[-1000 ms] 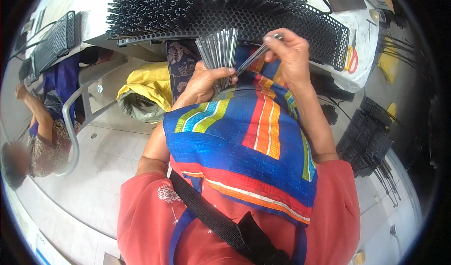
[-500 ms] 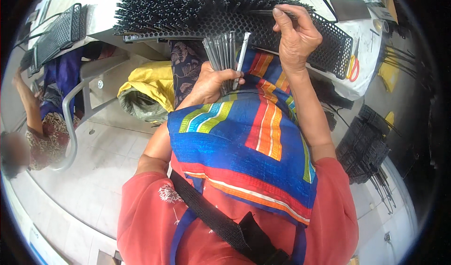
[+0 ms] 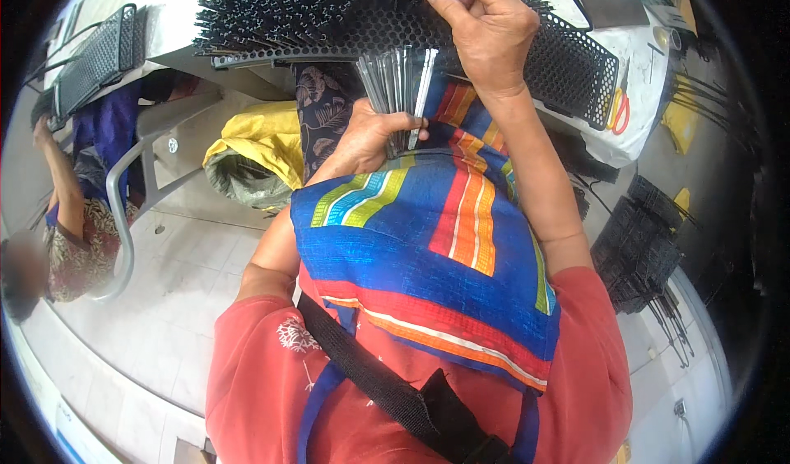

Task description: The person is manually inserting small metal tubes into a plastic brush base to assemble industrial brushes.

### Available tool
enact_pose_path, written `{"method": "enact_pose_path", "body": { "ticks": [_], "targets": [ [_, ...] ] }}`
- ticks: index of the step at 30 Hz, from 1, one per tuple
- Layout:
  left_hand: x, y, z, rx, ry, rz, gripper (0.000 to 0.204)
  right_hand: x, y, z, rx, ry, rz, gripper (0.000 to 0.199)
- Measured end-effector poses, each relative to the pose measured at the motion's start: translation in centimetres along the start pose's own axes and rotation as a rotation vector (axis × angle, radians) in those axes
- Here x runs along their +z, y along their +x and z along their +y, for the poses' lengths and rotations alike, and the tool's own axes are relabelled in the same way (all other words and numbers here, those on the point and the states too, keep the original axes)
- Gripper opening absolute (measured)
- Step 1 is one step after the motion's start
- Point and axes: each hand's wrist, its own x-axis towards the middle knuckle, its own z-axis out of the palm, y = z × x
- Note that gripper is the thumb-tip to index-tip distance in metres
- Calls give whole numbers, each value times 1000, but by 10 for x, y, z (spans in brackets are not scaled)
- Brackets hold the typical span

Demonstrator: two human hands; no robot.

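My left hand (image 3: pixel 368 139) is wrapped round a fanned bundle of thin grey rods (image 3: pixel 387 81), which stand upright above the fist. One paler rod (image 3: pixel 423 94) stands at the bundle's right edge, by the thumb. Over a black perforated rack (image 3: pixel 568 73), my right hand (image 3: pixel 494 40) is raised, thumb and fingertips drawn together. Whatever they pinch, if anything, does not show. Short black sticks (image 3: pixel 304 11) crowd the rack's left and middle parts, packed upright, and its right end shows bare holes.
Red-and-yellow scissors (image 3: pixel 619 112) lie on the white table (image 3: pixel 646 77) right of the rack. A yellow sack (image 3: pixel 255 135) stands below at the left. A co-worker (image 3: pixel 82 234) sits far left by another black rack (image 3: pixel 99 65). Black racks (image 3: pixel 638 242) are stacked at the right.
My right hand has moved up and left over the rack; the thin rod seen at its fingertips earlier is no longer visible. The left hand has hardly moved.
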Motion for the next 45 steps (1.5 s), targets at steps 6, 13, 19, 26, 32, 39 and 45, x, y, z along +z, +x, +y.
{"method": "enact_pose_path", "body": {
  "ticks": [6,13,19,26,32,39,45],
  "targets": [
    [0,1,1,-18,-11,-8,18,0,2,11,-260,-92,-10,8],
    [-3,2,-1,-4,-32,-48,20,-11,-28,35,180,-150,-181,30],
    [5,-4,5,-13,47,-84,22,-11,-56,42,451,93,-367,26],
    [3,-4,-3,33,43,-67,18,-10,-72,51,831,563,-373,8],
    [7,-5,-6,135,135,-5,10,-17,-76,52,709,583,-244,6],
    [10,-4,-9,155,133,12,13,-20,-76,53,683,583,-238,8],
    [6,-1,-3,-38,67,36,14,-33,-51,45,353,650,214,9]
  ]
}}
